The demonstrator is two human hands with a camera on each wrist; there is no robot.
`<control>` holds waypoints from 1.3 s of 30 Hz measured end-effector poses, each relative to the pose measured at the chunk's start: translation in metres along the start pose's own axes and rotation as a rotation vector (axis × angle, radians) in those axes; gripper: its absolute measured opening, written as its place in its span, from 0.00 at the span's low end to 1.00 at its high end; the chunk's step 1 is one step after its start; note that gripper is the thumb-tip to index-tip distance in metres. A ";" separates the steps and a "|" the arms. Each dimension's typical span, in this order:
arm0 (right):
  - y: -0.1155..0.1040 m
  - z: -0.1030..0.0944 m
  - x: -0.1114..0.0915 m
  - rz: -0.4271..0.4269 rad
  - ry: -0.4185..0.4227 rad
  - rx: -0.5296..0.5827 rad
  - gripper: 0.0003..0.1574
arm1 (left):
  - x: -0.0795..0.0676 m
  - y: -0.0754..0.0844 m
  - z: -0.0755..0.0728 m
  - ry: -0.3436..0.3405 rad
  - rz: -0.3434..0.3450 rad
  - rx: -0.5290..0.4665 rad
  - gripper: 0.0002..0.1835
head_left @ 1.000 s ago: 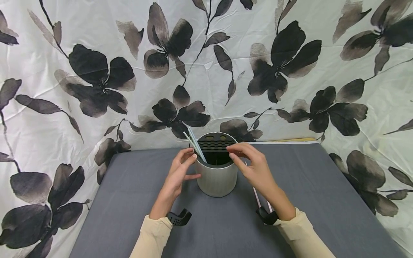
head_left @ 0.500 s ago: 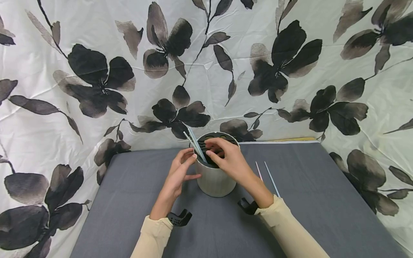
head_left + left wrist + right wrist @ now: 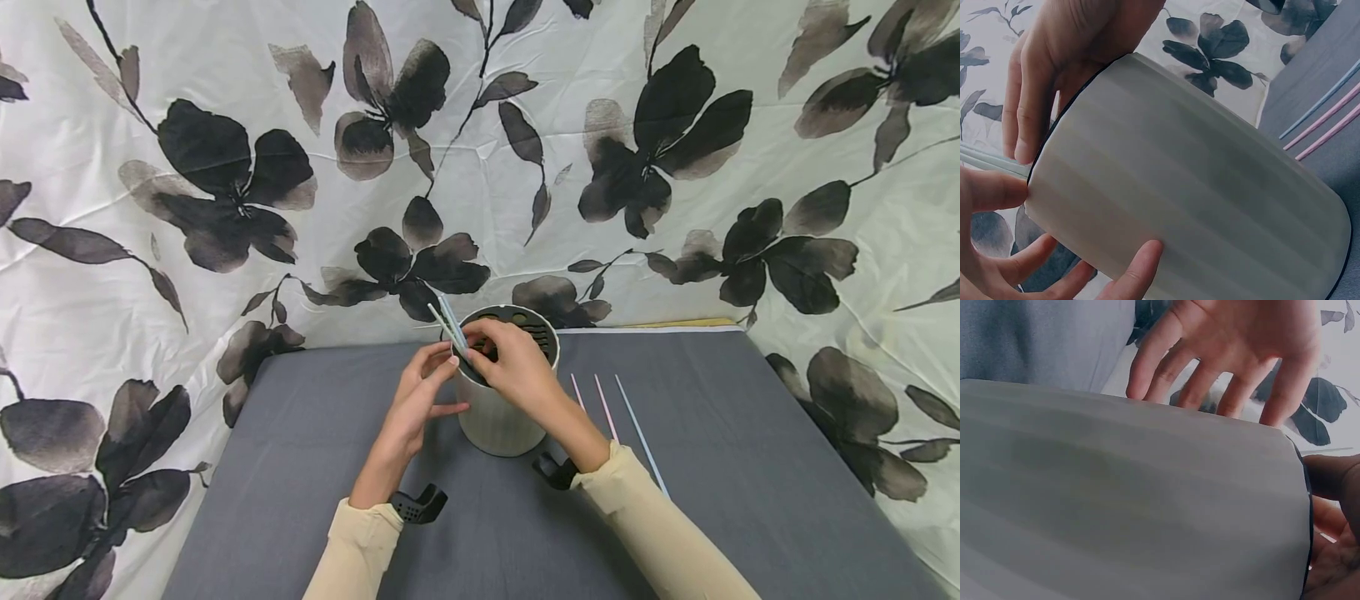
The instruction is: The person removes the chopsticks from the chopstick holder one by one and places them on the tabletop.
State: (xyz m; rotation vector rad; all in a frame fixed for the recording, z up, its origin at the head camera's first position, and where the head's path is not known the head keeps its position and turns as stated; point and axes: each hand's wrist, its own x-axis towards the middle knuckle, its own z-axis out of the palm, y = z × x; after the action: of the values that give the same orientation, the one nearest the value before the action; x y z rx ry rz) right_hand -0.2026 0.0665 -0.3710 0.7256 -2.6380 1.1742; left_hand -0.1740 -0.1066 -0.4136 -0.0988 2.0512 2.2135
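Inside the container (image 3: pixel 501 427), slots (image 3: pixel 537 330): head view only

We can read no text, label, brand, number or sign in any of the three views. Surfaces checked: pot (image 3: pixel 501 425), sticks (image 3: pixel 453 322) at its 10 o'clock rim, wristbands (image 3: pixel 422 505) at 7 and 5 o'clock from it, and wall cloth (image 3: pixel 480 158) at 12 o'clock. We log zero legible characters.
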 end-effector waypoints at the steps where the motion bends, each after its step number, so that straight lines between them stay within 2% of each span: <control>1: 0.000 0.000 0.000 -0.001 0.002 -0.010 0.15 | 0.000 0.000 0.000 0.000 0.000 -0.001 0.25; 8: 0.000 0.002 0.001 -0.018 0.042 -0.023 0.09 | 0.002 0.001 0.000 -0.002 0.007 0.000 0.26; 21: -0.005 -0.005 -0.009 -0.025 0.143 0.046 0.10 | 0.003 0.002 -0.001 -0.002 0.013 0.002 0.26; 29: -0.008 -0.016 -0.021 -0.084 0.275 0.230 0.13 | -0.001 -0.003 0.000 0.007 -0.005 0.003 0.27; 36: -0.009 -0.033 -0.019 -0.208 0.467 0.534 0.19 | -0.001 -0.003 -0.002 0.011 -0.007 -0.001 0.26; 39: -0.011 -0.041 -0.019 -0.248 0.520 0.584 0.20 | 0.000 -0.002 -0.002 0.006 -0.001 0.000 0.26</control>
State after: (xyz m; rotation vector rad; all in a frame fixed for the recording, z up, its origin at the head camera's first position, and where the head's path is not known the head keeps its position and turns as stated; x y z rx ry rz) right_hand -0.1825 0.0969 -0.3423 0.6799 -1.7409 1.7795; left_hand -0.1738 -0.1087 -0.4160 -0.1070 2.0532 2.2157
